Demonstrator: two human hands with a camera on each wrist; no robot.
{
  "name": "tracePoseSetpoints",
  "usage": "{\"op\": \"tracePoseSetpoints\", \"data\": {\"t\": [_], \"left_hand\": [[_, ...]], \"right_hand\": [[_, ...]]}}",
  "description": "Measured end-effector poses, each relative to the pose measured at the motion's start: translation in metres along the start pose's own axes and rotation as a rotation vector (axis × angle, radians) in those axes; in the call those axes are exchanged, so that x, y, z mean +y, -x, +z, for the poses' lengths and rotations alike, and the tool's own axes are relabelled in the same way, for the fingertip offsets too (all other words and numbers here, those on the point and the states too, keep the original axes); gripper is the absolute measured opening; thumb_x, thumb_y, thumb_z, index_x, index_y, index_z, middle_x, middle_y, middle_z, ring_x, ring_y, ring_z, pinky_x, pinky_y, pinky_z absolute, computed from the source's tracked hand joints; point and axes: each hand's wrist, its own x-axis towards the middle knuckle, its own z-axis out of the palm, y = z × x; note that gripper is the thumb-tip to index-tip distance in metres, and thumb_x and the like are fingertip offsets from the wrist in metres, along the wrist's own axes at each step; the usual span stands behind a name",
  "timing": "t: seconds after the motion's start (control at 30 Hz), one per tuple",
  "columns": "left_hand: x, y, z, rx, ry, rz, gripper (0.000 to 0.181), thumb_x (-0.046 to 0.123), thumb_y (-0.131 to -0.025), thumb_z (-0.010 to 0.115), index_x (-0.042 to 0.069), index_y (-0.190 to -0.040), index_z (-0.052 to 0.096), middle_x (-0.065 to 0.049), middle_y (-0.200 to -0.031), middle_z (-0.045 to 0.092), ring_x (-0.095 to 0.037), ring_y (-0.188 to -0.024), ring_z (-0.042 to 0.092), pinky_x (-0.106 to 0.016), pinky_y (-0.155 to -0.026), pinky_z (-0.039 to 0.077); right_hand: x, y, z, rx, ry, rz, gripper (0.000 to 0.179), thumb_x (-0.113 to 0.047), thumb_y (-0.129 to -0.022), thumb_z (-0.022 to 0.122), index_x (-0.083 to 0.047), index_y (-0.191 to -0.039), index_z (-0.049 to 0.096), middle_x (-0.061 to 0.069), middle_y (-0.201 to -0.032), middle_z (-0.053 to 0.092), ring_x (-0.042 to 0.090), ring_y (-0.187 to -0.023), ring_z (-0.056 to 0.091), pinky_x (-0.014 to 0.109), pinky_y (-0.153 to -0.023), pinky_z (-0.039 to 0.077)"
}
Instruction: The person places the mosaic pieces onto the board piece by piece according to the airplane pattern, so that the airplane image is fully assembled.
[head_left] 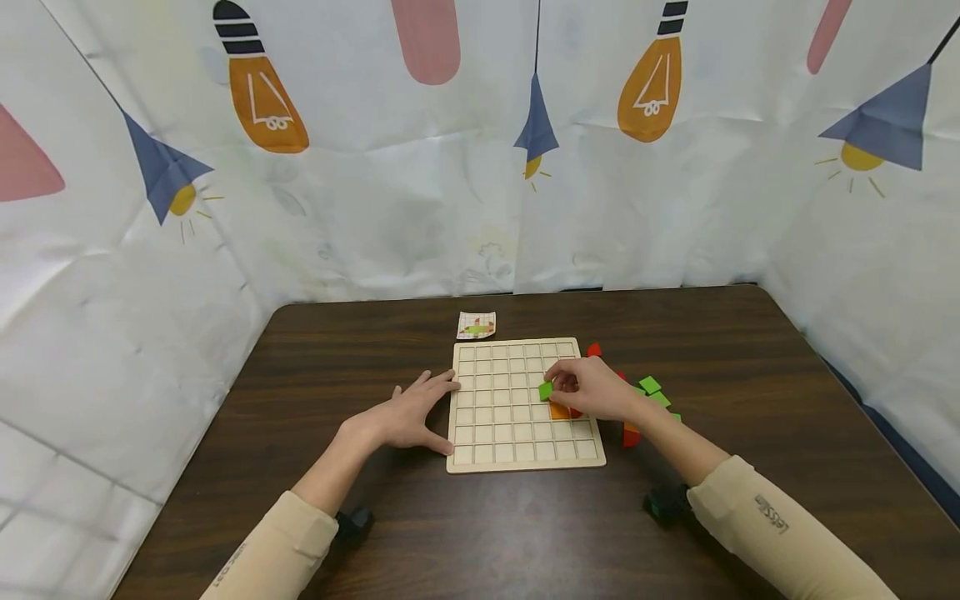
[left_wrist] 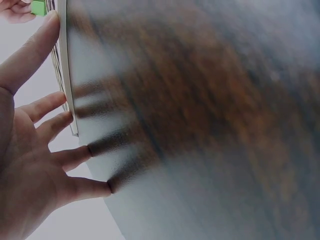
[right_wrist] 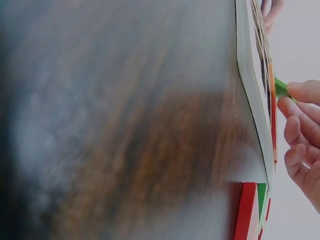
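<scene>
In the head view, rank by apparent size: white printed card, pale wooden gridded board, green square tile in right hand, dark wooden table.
Dark wooden table
Pale wooden gridded board
White printed card
Green square tile, pinched by the right hand

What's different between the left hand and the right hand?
The left hand has its fingers spread, while the right hand has its fingers curled. The left hand touches the left edge of the wooden board; the right hand pinches a green block over its right half. Both hands are bare and come from cream sleeves.
</scene>
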Motion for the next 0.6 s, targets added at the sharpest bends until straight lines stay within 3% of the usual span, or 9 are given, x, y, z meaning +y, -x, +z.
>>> {"op": "tracePoseSetpoints", "data": {"t": [0.6], "left_hand": [[0.0016,-0.0006,0.0011,-0.006,0.000,-0.003,0.098,0.040,-0.083,0.087,0.011,-0.161,0.035,-0.010,-0.171,0.014,-0.042,-0.155,0.002,-0.080,-0.110,0.004]], "right_hand": [[-0.0103,-0.0050,0.0030,-0.032,0.021,0.002,0.019,-0.009,-0.093,0.075,-0.004,-0.111,0.072,-0.006,-0.085,0.063,0.011,-0.076,0.057,0.030,-0.070,0.051]]}}
